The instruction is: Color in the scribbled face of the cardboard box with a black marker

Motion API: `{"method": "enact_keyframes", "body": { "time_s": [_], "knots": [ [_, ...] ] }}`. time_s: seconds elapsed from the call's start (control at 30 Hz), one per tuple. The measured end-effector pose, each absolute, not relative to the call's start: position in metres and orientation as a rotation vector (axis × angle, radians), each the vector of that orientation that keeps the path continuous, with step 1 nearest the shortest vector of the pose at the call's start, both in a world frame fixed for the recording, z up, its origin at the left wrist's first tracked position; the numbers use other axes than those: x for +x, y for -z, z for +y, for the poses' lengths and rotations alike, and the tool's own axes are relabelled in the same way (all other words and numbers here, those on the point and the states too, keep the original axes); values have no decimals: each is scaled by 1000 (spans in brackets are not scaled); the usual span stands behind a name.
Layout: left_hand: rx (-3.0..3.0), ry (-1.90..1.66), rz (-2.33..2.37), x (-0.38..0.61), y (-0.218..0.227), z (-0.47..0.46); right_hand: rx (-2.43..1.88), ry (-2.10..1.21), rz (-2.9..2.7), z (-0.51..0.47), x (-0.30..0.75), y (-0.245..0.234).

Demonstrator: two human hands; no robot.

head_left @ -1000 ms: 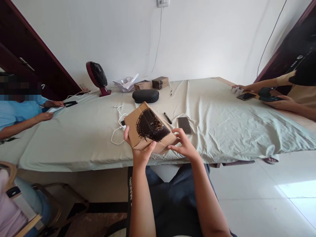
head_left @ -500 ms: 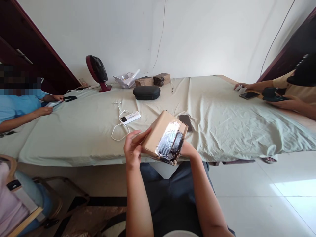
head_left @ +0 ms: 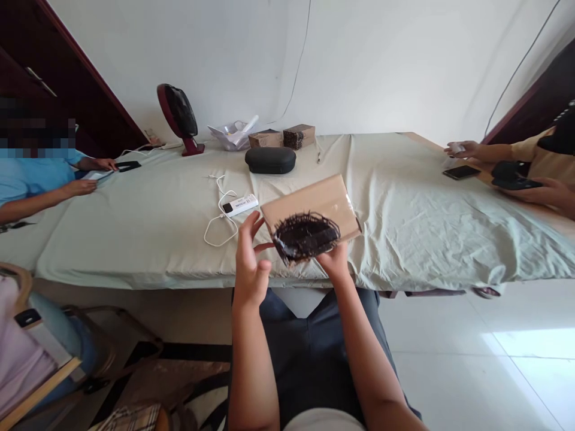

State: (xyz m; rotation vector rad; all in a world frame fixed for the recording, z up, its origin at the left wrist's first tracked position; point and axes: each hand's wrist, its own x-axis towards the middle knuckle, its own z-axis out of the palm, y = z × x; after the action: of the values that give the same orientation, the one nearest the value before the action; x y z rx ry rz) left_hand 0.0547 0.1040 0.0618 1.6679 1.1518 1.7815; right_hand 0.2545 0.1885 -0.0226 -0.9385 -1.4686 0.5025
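Observation:
A brown cardboard box [head_left: 309,197] is held up, tilted, above the front of the table. Black scribbling and dark tape cover the lower left of the side facing me. My right hand [head_left: 335,260] grips the box from below, its fingers partly hidden underneath. At the box's left end is my left hand [head_left: 253,260], fingers spread and thumb standing away from the cardboard; whether a fingertip touches the box I cannot tell. A white power bank [head_left: 241,205] with a white cable [head_left: 214,244] lies on the cloth beyond my left hand.
Further back on the cloth-covered table [head_left: 148,239] are a black case [head_left: 270,160], two taped boxes [head_left: 299,136], a plastic container [head_left: 232,136] and a fan [head_left: 178,117]. A person [head_left: 31,188] sits left; another person's hand [head_left: 536,193] holds a dark object at right, near a phone [head_left: 461,172].
The box has turned, bringing its black-scribbled side into view and hiding the phone behind it. My left hand has loosened, its fingers spreading. The right-hand person's far hand has lifted a white object.

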Motion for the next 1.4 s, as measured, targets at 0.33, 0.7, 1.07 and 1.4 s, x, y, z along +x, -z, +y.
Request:
{"method": "enact_keyframes", "body": {
  "time_s": [0.33, 0.7, 1.07, 1.4],
  "knots": [
    [1545, -1836, 1225, 74, -57, 117, -946, -423, -1477, 186, 250, 26],
    [1213, -1877, 1457, 60, -39, 123, -867, -467, -1611, 184, 247, 41],
    [1275, -1549, 1286, -11, 56, 155, -866, -677, -1739, 192, 232, 45],
    [1143, -1499, 1304, -3, 88, 166, -1388, -669, -1793, 263, 261, 38]
  ]
}}
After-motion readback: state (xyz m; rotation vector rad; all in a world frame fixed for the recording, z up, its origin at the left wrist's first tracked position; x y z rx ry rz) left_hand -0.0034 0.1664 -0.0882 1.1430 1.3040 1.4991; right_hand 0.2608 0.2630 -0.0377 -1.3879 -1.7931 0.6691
